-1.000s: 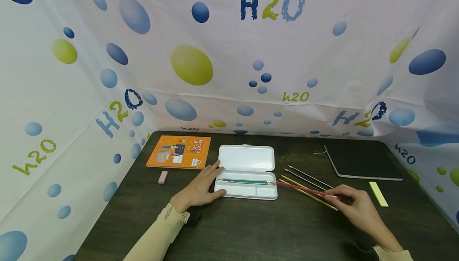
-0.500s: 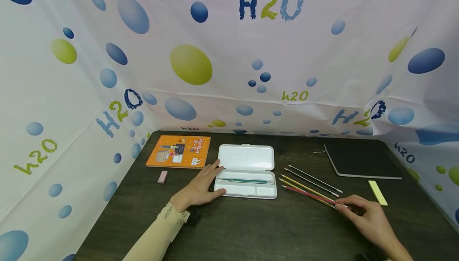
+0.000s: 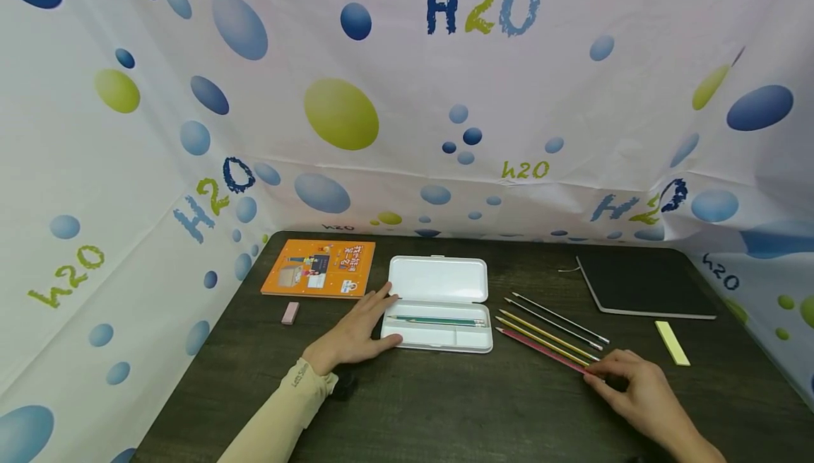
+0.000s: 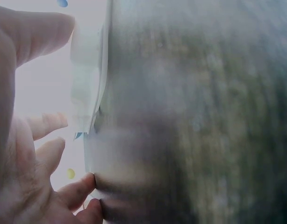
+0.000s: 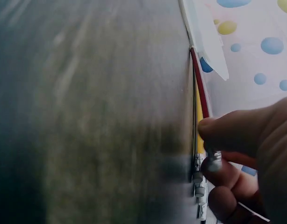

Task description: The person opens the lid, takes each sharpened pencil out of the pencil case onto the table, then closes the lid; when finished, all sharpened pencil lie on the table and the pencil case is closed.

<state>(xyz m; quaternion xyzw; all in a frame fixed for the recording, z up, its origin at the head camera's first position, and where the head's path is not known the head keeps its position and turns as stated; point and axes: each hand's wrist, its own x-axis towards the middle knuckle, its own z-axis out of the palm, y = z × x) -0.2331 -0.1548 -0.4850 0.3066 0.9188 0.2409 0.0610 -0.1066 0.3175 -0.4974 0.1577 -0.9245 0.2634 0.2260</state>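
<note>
Presently, the right hand (image 3: 636, 387) pinches the red pencil (image 3: 540, 350) close to its rear end, thumb on one side and fingertip on the other; the right wrist view shows a shiny metal part between these fingers. This pencil is on the right half of the table (image 3: 445, 406), with its point towards the white case (image 3: 437, 280) and its rear end towards the table's right edge. Just beside it, on the side of the table's far edge, are the yellow pencils (image 3: 550, 334), and beyond them the pale pencils (image 3: 553, 320). Whether the rear end is touching the table, I cannot tell.

The left hand (image 3: 352, 332) has its fingers spread wide, and it rests at the side of the case which faces the table's left edge; it grips nothing. Inside the case lie green pencils (image 3: 439, 321).

As I judge, the red pencil should be very light and stiff, and its smooth surface could turn or slide a little between the fingers. The point is probably its fragile part, so it is better not to press there. A grip near the rear end leaves the point free, but the front may swing; holding nearer to the middle should balance better.
</note>
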